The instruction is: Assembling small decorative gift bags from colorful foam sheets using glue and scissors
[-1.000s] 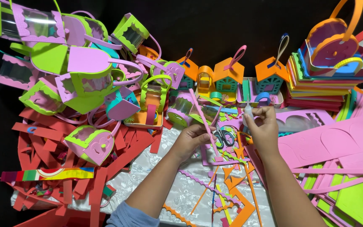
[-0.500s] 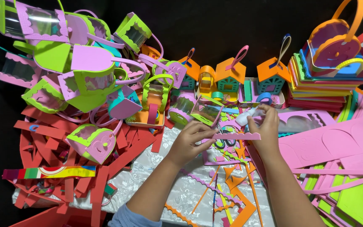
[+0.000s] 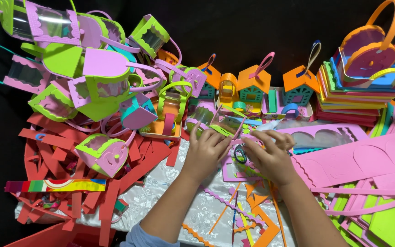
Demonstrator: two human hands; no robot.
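both hands press on a flat pink foam frame piece [image 3: 234, 171] lying just below the row of orange-roofed foam houses [image 3: 252, 87]; left hand [image 3: 206, 151] and right hand [image 3: 270, 158] fingers spread flat, gripping nothing.

Both hands [image 3: 241, 153] now lowered, flat upon the pink foam piece [image 3: 234, 171].

Both hands [image 3: 241, 153] pressing pink foam frame [image 3: 234, 171] on table.
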